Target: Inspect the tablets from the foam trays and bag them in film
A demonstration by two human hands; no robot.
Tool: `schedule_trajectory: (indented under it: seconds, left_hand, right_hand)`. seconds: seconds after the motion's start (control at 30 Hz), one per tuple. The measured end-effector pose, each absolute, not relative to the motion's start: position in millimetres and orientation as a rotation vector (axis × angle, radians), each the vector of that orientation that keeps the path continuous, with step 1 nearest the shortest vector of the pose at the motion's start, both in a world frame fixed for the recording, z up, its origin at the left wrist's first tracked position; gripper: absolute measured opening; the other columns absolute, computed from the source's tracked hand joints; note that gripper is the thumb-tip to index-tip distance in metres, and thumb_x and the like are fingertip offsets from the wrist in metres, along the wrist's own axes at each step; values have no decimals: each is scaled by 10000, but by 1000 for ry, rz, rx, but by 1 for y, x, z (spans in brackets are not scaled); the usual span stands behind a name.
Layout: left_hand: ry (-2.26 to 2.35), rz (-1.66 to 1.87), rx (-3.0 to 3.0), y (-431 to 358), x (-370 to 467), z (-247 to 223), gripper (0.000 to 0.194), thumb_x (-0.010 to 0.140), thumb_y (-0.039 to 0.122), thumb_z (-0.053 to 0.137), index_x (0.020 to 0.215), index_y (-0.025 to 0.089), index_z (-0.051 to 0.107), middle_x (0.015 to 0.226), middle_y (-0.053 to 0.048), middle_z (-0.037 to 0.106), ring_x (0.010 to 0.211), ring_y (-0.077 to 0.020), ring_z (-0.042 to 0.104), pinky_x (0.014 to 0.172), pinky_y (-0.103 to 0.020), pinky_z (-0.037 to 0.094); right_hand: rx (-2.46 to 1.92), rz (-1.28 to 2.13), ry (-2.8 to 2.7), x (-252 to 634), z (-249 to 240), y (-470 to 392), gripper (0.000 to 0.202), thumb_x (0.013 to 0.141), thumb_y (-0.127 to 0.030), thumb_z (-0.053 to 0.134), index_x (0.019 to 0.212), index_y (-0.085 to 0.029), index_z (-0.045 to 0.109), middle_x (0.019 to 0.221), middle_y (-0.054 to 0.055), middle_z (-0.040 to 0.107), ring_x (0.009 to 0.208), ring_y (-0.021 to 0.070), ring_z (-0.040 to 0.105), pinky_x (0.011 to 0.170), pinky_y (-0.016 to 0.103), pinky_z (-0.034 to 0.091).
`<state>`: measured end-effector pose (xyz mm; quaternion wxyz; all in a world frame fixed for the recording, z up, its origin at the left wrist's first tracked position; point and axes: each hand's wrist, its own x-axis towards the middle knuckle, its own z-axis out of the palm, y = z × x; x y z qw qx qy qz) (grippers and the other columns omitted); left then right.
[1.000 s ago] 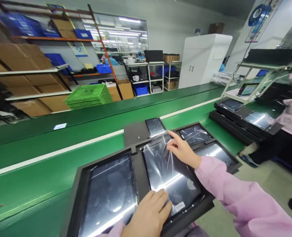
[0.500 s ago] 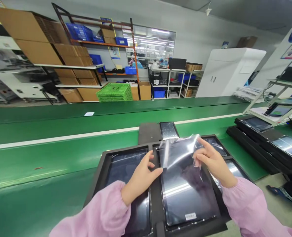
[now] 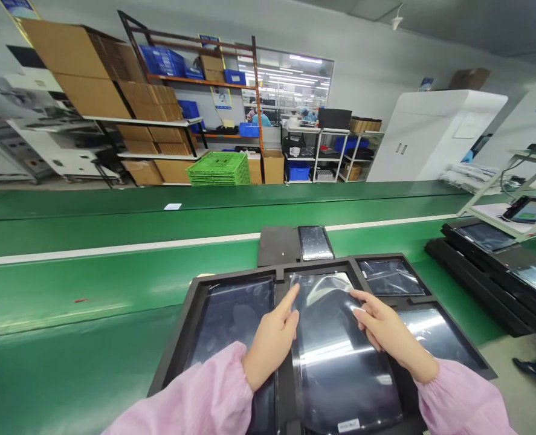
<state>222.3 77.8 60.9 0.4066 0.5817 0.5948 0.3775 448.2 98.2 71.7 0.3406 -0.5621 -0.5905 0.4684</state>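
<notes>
A tablet-like black screen panel (image 3: 340, 356) lies in the middle compartment of a black foam tray (image 3: 282, 275), a white label (image 3: 348, 425) near its lower edge. Over the panel spreads a clear plastic film (image 3: 324, 287), which shows curved reflections near the top. My left hand (image 3: 274, 335) has its index finger stretched to the film's upper left edge, with the other fingers partly curled. At the film's right edge, my right hand (image 3: 385, 326) touches with its index fingertip; the thumb is slightly apart from it.
Other panels lie in the tray's left compartment (image 3: 231, 320) and right compartments (image 3: 435, 332). Behind it sit a smaller panel (image 3: 315, 243) and a dark foam block (image 3: 277, 244) on the green conveyor (image 3: 90, 284). More foam trays (image 3: 471, 284) are stacked at right, below a white shelf (image 3: 498, 219).
The film's lifted upper part has come down onto the panel. My left hand has moved to its upper left edge, and my right hand has lowered to the right edge. The view has shifted slightly.
</notes>
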Motion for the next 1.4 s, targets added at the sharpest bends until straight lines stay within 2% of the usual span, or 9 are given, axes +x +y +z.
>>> schedule_trajectory:
  seconds: [0.07, 0.13, 0.27, 0.43, 0.57, 0.73, 1.03, 1.23, 1.4]
  left_hand:
    - [1581, 824, 1656, 82, 221, 60, 450, 847, 265, 338, 1260, 224, 513, 525, 41, 529, 517, -125, 517, 574, -242, 420]
    - [1653, 708, 1771, 86, 222, 61, 437, 853, 264, 312, 1196, 211, 578, 575, 6, 605, 570, -149, 568, 616, -257, 435]
    - [1771, 497, 1923, 96, 227, 62, 443, 856, 238, 314, 1234, 201, 541, 813, -62, 711, 731, -198, 649, 683, -292, 457]
    - [1826, 342, 1997, 103, 230, 63, 443, 859, 211, 333, 1264, 169, 508, 1022, -125, 687, 911, -255, 645, 768, -352, 463]
    - [1812, 352, 2000, 101, 229, 65, 445, 868, 213, 320, 1273, 158, 496, 978, -120, 700, 859, -248, 655, 753, -353, 465]
    - [1787, 449, 2043, 99, 229, 65, 453, 882, 218, 286, 1292, 178, 475, 903, -84, 714, 792, -214, 656, 715, -322, 460]
    - [1823, 371, 2030, 107, 228, 61, 438, 869, 203, 323, 1265, 177, 508, 1018, -107, 692, 938, -232, 642, 794, -332, 464]
    - [1846, 329, 2042, 107, 230, 61, 439, 866, 206, 325, 1262, 166, 510, 1003, -121, 694, 934, -247, 642, 783, -344, 467]
    - [1860, 143, 2181, 109, 233, 70, 480, 846, 210, 334, 1310, 174, 450, 823, -118, 713, 784, -265, 666, 659, -347, 477]
  right_hand:
    - [-1525, 1222, -1526, 448, 70, 100, 426, 760, -351, 452, 1138, -159, 494, 581, -75, 459, 287, 49, 330, 322, 193, 195]
    - [-1571, 1197, -1514, 448, 69, 104, 392, 764, -318, 440, 1114, -151, 501, 567, -77, 449, 288, 54, 329, 322, 198, 204]
    - [-1597, 1115, -1547, 453, 59, 114, 373, 781, -300, 437, 1116, -155, 514, 567, -73, 457, 304, 63, 339, 322, 208, 230]
    - [-1602, 1016, -1636, 459, 48, 123, 394, 782, -337, 457, 1120, -154, 540, 573, -56, 497, 341, 83, 370, 344, 223, 265]
    - [-1605, 972, -1672, 459, 51, 123, 404, 781, -348, 446, 1119, -153, 551, 566, -50, 511, 352, 98, 374, 370, 240, 293]
    - [-1614, 887, -1707, 458, 56, 122, 396, 788, -361, 442, 1105, -153, 557, 575, -45, 524, 452, 126, 458, 511, 264, 411]
    - [-1652, 793, -1817, 458, 52, 125, 387, 797, -319, 435, 1110, -142, 575, 576, -29, 556, 565, 167, 550, 615, 293, 452]
    - [-1707, 775, -1890, 457, 56, 126, 365, 833, -273, 427, 1140, -129, 562, 610, -13, 593, 617, 180, 578, 651, 296, 458]
    - [-1832, 532, -2171, 446, 62, 124, 368, 870, -188, 436, 1220, -100, 505, 806, 76, 676, 770, 225, 638, 691, 321, 477]
